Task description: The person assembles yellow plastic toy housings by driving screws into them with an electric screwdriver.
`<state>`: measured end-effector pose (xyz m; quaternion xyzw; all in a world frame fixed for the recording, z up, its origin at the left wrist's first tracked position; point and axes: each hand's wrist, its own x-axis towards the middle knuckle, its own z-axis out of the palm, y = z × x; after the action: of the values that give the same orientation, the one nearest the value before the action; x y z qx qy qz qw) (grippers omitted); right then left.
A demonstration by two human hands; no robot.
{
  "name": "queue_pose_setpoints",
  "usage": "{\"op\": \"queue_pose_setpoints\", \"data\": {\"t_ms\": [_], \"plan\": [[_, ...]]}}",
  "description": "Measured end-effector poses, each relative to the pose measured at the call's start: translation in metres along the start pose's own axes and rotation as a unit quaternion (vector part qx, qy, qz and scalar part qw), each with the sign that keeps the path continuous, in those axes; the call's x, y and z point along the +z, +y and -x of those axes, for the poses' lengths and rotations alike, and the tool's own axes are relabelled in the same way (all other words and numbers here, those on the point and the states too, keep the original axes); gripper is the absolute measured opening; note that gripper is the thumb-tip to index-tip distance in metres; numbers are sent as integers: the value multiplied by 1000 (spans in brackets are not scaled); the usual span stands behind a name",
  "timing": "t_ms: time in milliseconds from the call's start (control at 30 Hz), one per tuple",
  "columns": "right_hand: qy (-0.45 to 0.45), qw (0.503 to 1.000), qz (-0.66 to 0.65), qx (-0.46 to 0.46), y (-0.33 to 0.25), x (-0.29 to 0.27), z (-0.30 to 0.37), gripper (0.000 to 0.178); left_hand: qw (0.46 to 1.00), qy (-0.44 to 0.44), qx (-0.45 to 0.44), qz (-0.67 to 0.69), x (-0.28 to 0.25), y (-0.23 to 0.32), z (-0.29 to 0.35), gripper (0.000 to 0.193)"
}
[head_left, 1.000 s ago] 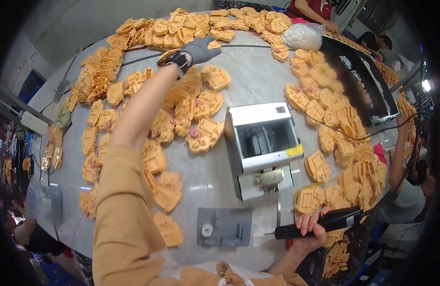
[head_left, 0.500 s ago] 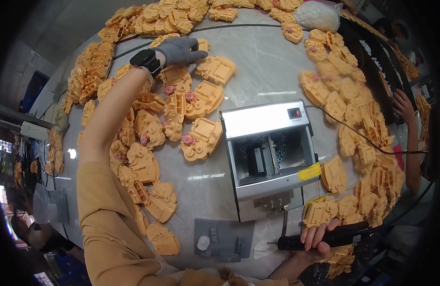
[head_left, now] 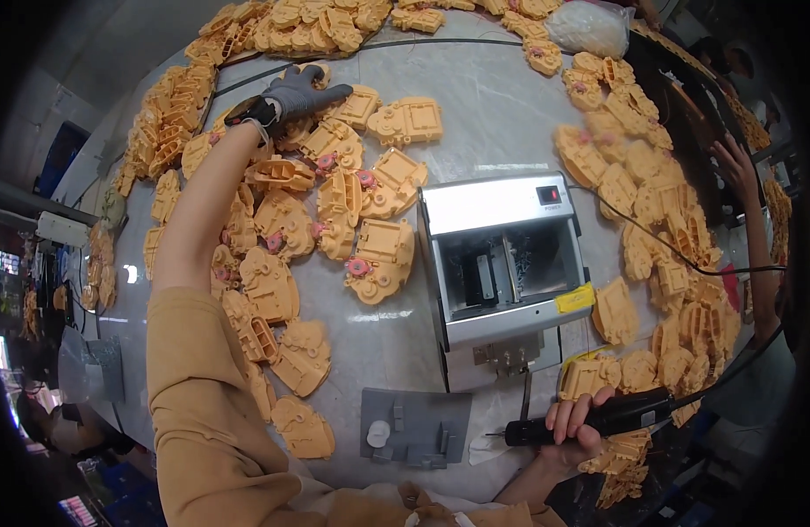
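My left hand (head_left: 301,97), in a grey glove, reaches to the far left over a group of orange-yellow plastic housings (head_left: 333,140). Its fingers are spread, one pointing right, and a housing shows between them; no firm hold is visible. Several of these housings carry a small red round piece (head_left: 359,267). Wrapped round a black electric screwdriver (head_left: 589,420), my bare right hand (head_left: 576,430) is at the near right. The screwdriver's thin bit points left, above a grey fixture plate (head_left: 457,413) with a white round piece (head_left: 378,433) on it.
A silver screw feeder (head_left: 497,204) with an open top stands mid-table, its cable running right. More housings are heaped at the far edge (head_left: 317,26) and right side (head_left: 677,228). A clear plastic bag (head_left: 589,28) lies far right. Another person's hand (head_left: 734,162) is beyond the right edge.
My left hand has moved left across the housings. My right hand keeps its grip on the screwdriver. The other person's hand has risen, and the whole view has shifted slightly.
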<state>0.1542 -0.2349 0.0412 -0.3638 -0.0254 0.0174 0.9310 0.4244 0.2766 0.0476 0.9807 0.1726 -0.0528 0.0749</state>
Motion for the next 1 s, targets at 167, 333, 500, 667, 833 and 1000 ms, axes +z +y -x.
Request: {"op": "queue_pose_setpoints", "data": {"t_ms": [167, 333, 500, 667, 833, 1000], "plan": [[-12, 1000, -16, 0, -1, 2, 0, 40, 999, -41, -7, -21, -7, -19, 43, 80], [-3, 1000, -16, 5, 2, 2, 3, 40, 996, -67, 36, -50, -9, -47, 90, 68], [19, 999, -31, 8, -3, 1, 4, 37, 992, -94, 23, -80, -24, -42, 126, 65], [11, 999, -30, 24, -5, 5, 2, 38, 964, -39, 48, -258, -37, -10, 132, 53], [-19, 999, -30, 23, 1, 3, 4, 39, 928, 177, 320, 77, -18, 92, 108, 54], [-32, 999, 1, 6, -1, -7, 7, 38, 977, -12, 194, -83, 24, 154, 77, 65]]}}
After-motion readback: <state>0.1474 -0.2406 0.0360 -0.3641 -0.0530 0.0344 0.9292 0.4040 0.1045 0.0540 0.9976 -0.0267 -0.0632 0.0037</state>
